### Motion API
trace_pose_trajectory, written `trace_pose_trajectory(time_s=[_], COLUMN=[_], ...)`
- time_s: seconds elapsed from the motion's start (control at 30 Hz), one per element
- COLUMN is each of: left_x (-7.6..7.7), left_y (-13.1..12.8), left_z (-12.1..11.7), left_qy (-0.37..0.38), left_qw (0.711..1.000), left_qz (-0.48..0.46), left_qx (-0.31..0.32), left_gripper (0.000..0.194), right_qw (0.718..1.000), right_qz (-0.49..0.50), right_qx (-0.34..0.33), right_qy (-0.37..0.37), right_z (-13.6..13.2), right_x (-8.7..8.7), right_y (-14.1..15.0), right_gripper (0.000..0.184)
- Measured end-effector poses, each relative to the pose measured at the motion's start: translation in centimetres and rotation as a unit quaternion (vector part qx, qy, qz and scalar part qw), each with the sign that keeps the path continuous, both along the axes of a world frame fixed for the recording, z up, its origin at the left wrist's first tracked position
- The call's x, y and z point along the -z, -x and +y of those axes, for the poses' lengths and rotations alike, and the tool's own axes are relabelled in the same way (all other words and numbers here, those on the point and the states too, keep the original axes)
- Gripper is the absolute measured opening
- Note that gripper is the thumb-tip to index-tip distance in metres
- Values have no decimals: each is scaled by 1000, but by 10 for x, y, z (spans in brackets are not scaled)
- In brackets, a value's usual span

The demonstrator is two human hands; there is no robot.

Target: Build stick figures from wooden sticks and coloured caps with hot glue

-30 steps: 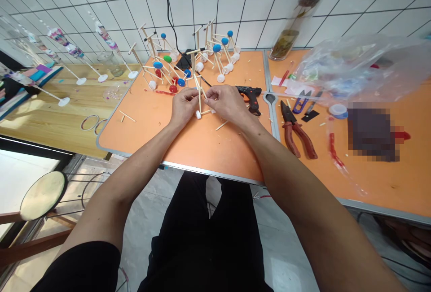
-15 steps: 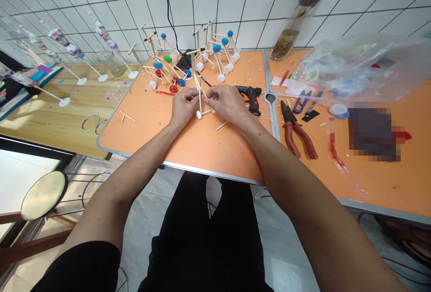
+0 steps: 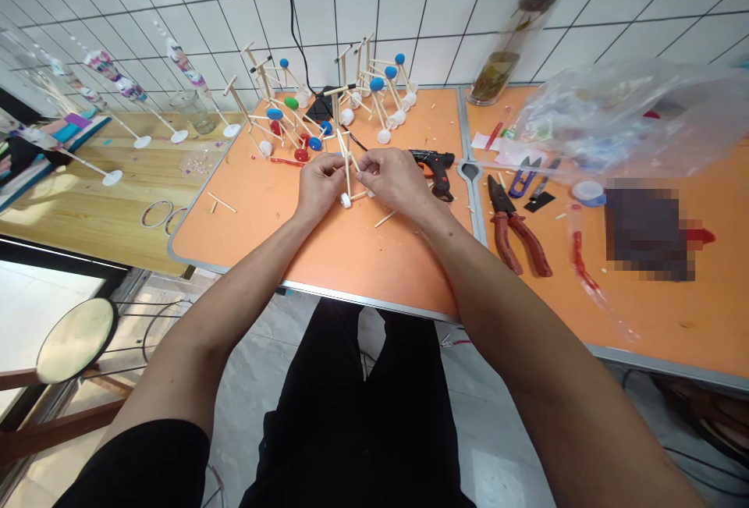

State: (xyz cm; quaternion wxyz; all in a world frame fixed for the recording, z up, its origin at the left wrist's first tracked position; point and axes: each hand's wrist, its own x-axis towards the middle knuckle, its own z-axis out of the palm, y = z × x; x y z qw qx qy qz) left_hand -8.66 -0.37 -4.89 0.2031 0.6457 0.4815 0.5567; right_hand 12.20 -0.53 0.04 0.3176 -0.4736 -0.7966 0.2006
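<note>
Both hands meet at a small tricycle model made of wooden sticks (image 3: 349,176), which stands on the orange table (image 3: 351,258). My left hand (image 3: 319,186) pinches its left side, fingers closed. From the right, my right hand (image 3: 393,177) closes its fingertips on the frame. A white bottle-cap wheel (image 3: 345,200) shows at the near end, below the fingers. The fingertips partly hide the joints they grip. Just right of my right hand lies a black glue gun (image 3: 436,168). One loose stick (image 3: 385,218) rests below that hand.
Several finished-looking stick models with blue cap seats (image 3: 378,83) stand at the back by the tiled wall. On the right lie red-handled pliers (image 3: 515,231), purple snips (image 3: 525,177), a plastic bag (image 3: 632,118) and a tall bottle (image 3: 503,63). Loose sticks (image 3: 222,202) lie left.
</note>
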Motion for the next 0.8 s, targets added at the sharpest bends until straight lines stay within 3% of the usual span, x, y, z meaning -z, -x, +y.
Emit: trace_pose_trajectory(time_s=[0.53, 0.8], left_x=[-2, 3], left_y=[-2, 0], left_z=[-2, 1], left_qy=[10, -14], left_qw=[1000, 1000], left_qz=[4, -1], left_qx=[-8, 0], left_gripper=[12, 18], right_qw=[1000, 997], right_qz=[24, 57], right_qx=[-1, 45], right_qy=[17, -11], right_z=[-2, 5], right_x=[-6, -14], right_y=[-5, -18], right_gripper=[15, 23])
